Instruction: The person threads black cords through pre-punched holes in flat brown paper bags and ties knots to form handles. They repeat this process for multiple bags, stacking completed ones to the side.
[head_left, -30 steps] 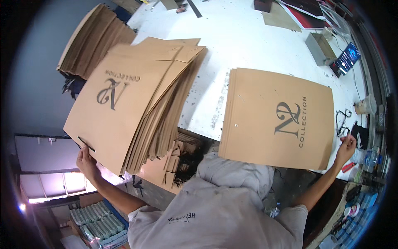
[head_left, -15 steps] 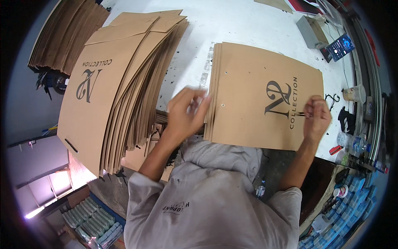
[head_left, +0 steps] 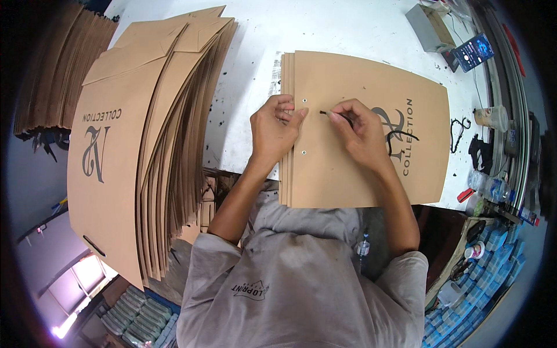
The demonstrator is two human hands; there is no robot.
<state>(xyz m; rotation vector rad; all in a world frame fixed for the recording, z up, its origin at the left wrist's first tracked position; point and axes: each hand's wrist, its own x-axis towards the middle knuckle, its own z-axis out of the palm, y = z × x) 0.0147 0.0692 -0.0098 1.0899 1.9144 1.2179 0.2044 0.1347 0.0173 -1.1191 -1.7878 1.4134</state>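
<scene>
A flat brown paper bag [head_left: 342, 180] with a dark printed logo lies on top of a small stack in front of me. Two metal eyelets [head_left: 304, 152] sit along its left edge. My left hand [head_left: 275, 129] is at that edge beside the upper eyelet, its thumb over the bag and its fingers curled at the stack's side. Over the middle of the bag, my right hand [head_left: 362, 130] pinches a short black cord [head_left: 406, 136]. One tip of the cord points left toward the eyelets; the other end trails across the print.
A tall pile of finished-looking brown bags [head_left: 116, 139] leans at the left, with more stacked brown card [head_left: 64, 64] behind. On the white table [head_left: 249, 75] stand a phone [head_left: 474, 52], a grey box [head_left: 430, 28] and a plastic cup [head_left: 491, 118]. Black cords [head_left: 459, 132] lie at the right.
My right hand has carried the black cord left from the bag's right side to near the eyelets. My left hand has moved up along the bag's left edge.
</scene>
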